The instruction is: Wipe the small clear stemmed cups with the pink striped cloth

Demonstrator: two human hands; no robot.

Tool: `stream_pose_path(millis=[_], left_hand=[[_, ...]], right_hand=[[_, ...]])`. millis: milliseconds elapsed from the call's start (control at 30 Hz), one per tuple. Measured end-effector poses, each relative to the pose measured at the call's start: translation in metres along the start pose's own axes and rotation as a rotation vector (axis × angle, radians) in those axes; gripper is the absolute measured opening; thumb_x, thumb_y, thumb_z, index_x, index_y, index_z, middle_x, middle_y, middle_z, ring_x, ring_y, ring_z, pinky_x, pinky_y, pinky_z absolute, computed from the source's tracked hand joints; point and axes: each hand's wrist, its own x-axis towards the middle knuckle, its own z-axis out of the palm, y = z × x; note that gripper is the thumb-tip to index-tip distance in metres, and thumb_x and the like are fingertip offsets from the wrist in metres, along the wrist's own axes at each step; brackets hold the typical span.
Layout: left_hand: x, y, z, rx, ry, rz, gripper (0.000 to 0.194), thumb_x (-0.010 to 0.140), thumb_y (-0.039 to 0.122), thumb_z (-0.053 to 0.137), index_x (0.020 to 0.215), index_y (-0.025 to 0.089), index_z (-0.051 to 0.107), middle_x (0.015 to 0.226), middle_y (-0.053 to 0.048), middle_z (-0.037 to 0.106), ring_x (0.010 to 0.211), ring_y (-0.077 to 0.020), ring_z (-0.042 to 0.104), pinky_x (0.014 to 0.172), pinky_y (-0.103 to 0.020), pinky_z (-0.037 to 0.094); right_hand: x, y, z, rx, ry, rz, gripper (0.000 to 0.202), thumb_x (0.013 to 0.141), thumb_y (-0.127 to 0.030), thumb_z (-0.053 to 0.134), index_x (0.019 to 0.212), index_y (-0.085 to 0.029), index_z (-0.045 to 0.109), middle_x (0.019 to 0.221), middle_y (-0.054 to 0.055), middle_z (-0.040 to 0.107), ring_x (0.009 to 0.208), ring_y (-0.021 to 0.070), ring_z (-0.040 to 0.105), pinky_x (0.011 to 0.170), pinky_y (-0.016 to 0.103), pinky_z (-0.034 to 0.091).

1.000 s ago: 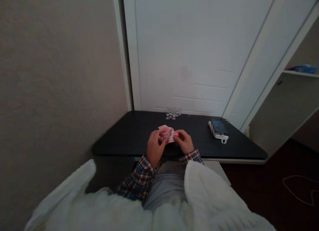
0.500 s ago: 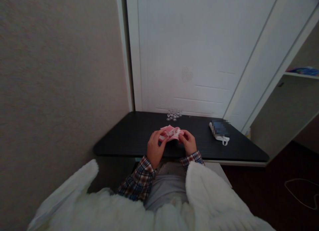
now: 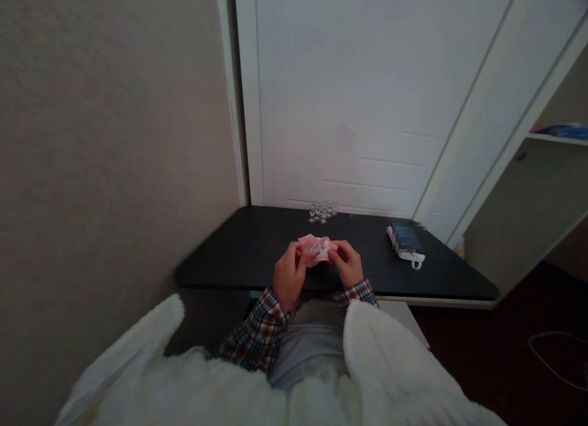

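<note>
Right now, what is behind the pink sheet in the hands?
Behind the pink sheet, which the left hand and right hand hold, a cluster of small clear pieces sits on the black table near the white panel. What the sheet and hands cover cannot be seen.

Black tabletop (image 3: 229, 251), one, front corners rounded. Behind the tabletop: white panel (image 3: 349, 77), bearing a hatched heart motif (image 3: 346, 139) and shallow grooves. Left of the tabletop: greyish-beige wall (image 3: 114, 138). On the tabletop's right part: dark flat item (partly pixelated) (image 3: 408, 236), atop a white object with a loop (image 3: 416, 264). Right of the tabletop, higher: shelf (image 3: 554, 139) carrying something blue (image 3: 567, 131); lower, a pale cable (image 3: 545, 363) on dark floor (image 3: 487, 358).
</note>
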Motion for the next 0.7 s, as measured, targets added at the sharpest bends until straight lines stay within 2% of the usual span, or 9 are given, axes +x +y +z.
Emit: stream_pose_path(millis=[200,367,500,567,700], left_hand=[[0.0004,0.0013,-0.0015,0.09,-0.051,-0.005,0.023,0.09,0.031,0.033,0.082,0.02,0.052,0.07,0.0,0.06,0.063,-0.0142,0.058,0.057,-0.024,0.04],[0.0006,0.0019,-0.0005,0.015,-0.025,0.005,0.019,0.087,0.03,0.04,0.098,0.019,0.051,0.082,-0.003,0.063,0.073,-0.0151,0.06,0.062,-0.025,0.044],[0.0,0.0007,0.002,-0.023,-0.006,0.012,0.03,0.083,0.024,0.046,0.113,0.02,0.045,0.087,-0.002,0.06,0.07,-0.0127,0.058,0.062,-0.024,0.047],[0.0,-0.0004,0.0034,-0.021,-0.007,0.025,0.033,0.081,0.022,0.049,0.114,0.02,0.044,0.087,-0.002,0.059,0.068,-0.0119,0.057,0.059,-0.023,0.048],[0.0009,-0.0028,0.0061,-0.008,-0.004,0.068,0.033,0.077,0.019,0.053,0.11,0.02,0.048,0.095,-0.004,0.058,0.077,-0.0137,0.057,0.058,-0.022,0.048]], right_hand=[[-0.001,-0.0024,0.0005,0.006,0.016,-0.011,0.017,0.072,-0.034,0.058,0.084,-0.021,0.059,0.074,0.0,0.05,0.055,0.011,0.048,0.05,0.024,0.042],[-0.0018,-0.0045,0.0013,0.003,0.03,-0.023,0.016,0.072,-0.032,0.058,0.085,-0.021,0.057,0.077,0.0,0.05,0.055,0.011,0.049,0.048,0.024,0.041],[-0.0023,-0.0036,0.0017,-0.021,0.045,0.019,0.016,0.072,-0.032,0.057,0.084,-0.021,0.055,0.073,0.0,0.054,0.055,0.0121,0.049,0.049,0.024,0.042],[-0.0022,-0.0023,0.0014,-0.03,0.049,0.028,0.016,0.072,-0.032,0.057,0.084,-0.021,0.055,0.071,0.0,0.055,0.055,0.0127,0.05,0.049,0.025,0.042],[-0.0018,-0.0008,0.0005,-0.025,0.055,0.024,0.016,0.072,-0.031,0.057,0.084,-0.021,0.055,0.07,0.0,0.055,0.055,0.0127,0.05,0.049,0.024,0.042]])
